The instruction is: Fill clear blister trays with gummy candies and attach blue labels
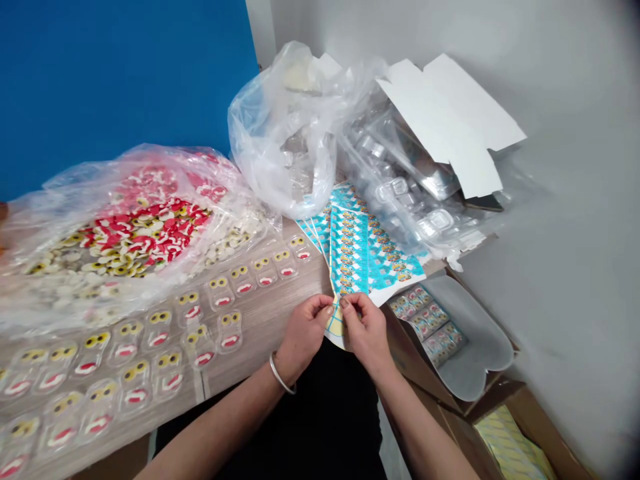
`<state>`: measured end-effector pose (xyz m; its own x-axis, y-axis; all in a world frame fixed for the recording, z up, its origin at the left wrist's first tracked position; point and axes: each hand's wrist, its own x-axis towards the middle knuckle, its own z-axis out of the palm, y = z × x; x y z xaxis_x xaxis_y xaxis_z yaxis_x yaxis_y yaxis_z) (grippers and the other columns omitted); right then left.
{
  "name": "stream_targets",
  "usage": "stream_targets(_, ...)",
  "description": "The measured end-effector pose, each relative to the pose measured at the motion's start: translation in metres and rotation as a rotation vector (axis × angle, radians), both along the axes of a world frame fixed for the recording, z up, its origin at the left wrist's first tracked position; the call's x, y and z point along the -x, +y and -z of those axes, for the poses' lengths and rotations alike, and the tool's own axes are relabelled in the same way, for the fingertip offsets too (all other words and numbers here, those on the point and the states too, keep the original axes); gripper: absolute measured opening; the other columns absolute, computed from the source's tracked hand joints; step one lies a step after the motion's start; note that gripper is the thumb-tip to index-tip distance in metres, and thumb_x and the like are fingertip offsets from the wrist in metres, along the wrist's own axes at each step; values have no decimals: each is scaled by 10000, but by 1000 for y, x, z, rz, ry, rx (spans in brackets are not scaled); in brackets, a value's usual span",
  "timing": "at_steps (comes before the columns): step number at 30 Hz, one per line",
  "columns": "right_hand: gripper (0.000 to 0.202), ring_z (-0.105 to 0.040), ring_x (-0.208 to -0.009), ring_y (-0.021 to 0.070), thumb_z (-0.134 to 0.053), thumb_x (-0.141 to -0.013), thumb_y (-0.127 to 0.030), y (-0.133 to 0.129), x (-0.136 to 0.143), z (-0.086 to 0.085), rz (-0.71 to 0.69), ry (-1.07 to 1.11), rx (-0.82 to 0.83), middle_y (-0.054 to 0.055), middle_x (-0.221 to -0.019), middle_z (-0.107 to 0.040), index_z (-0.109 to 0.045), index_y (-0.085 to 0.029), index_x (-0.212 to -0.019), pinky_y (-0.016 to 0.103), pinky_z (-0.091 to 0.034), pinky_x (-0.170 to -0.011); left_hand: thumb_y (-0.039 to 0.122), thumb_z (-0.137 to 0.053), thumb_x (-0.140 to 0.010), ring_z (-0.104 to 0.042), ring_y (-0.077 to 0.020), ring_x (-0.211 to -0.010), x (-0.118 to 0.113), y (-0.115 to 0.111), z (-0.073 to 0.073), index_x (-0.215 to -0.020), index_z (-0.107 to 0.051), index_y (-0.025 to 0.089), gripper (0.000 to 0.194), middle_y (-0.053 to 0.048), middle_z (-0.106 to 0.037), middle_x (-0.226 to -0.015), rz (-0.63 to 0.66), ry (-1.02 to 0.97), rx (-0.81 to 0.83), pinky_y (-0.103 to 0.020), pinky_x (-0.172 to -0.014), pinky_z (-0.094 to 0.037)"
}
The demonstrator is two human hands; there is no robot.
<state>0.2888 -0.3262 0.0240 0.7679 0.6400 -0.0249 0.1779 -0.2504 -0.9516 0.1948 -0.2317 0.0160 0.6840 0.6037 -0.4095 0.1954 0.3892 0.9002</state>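
My left hand (304, 333) and my right hand (367, 331) meet at the table's front edge, thumbs and fingers pinched close together. Between them they grip the near end of a blue-and-white printed sticker sheet (349, 250). Its yellow, line-marked underside (337, 327) curls down below my fingers. More printed sheets (393, 263) lie fanned out underneath and beside it. To the left, rows of small clear plastic trays (230, 331) hold yellow eye-shaped and red-and-white mouth-shaped pieces. Whether a single sticker is coming loose at my fingertips is too small to tell.
An open plastic bag (145, 233) of loose red, white and yellow pieces lies at the back left. Behind the sheets are bags of clear plastic trays (395, 190) and white cardboard (450, 113). Low on the right stand cardboard boxes (525, 407), one holding packed pieces (430, 320).
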Motion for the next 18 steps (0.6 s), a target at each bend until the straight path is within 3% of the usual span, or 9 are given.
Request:
stream_targets(3,275,-568,-652,172,-598,-882,-463,-1,-9,7,48,175,-50,2,-704,-619,-605,-206,-784,294,-473,-632,303,-625,-820,-611,-178,-681,5,2,-2,-881,-680,191,140,-38,-691,-789,-14,89,-104,-290,-663,-500)
stream_targets(6,290,-567,-647,166,-642,-855,-477,-1,-16,13,52,265,-87,-3,-687,-615,-609,-199,-777,288,-469,-635,205,-600,-840,-640,-242,-980,14,2,-9,-1012,-687,216,193,-92,-706,-1032,-48,121,-565,-384,-931,-485)
stream_targets(8,293,-565,-639,161,-666,-841,-475,0,-18,14,12,288,-96,-1,-690,-619,-619,-192,-781,283,-464,-627,151,-549,-870,-597,-258,-1115,16,0,-11,-1066,-680,230,249,-108,-684,-1131,100,53,-847,-427,-1045,-417)
stream_targets(10,287,-562,-622,153,-665,-848,-466,-1,-20,13,33,299,-125,-4,-681,-612,-614,-190,-788,280,-465,-618,97,-468,-892,-599,-261,-1093,13,-1,-7,-1059,-671,212,287,-124,-681,-1116,295,30,-958,-444,-1024,-432)
stream_targets(13,230,-589,-627,149,-601,-907,-432,-7,-20,-1,246,226,-254,-9,-707,-605,-581,-208,-861,292,-495,-643,48,-411,-887,-594,-271,-1093,1,-1,0,-1027,-658,182,315,-144,-665,-1159,389,76,-956,-461,-1004,-441)
stream_targets(15,161,-627,-698,164,-566,-941,-384,-13,-15,-15,359,33,-306,16,-812,-620,-568,-223,-929,321,-522,-692,95,-439,-907,-590,-267,-1110,-5,-1,-2,-997,-666,193,263,-132,-668,-1171,379,44,-842,-452,-1035,-420)
stream_targets(16,119,-643,-758,179,-565,-946,-348,-15,-11,-22,349,-110,-289,34,-870,-627,-571,-229,-952,344,-530,-730,150,-451,-932,-599,-258,-1090,-5,-1,-7,-995,-668,203,232,-120,-677,-1142,346,13,-728,-433,-1028,-428)
stream_targets(18,50,-649,-864,211,-584,-933,-260,-15,3,-30,198,-430,-212,61,-942,-644,-591,-240,-978,385,-527,-796,303,-428,-984,-624,-231,-995,3,-2,-22,-1026,-658,216,250,-90,-689,-1037,217,-61,-415,-380,-953,-473)
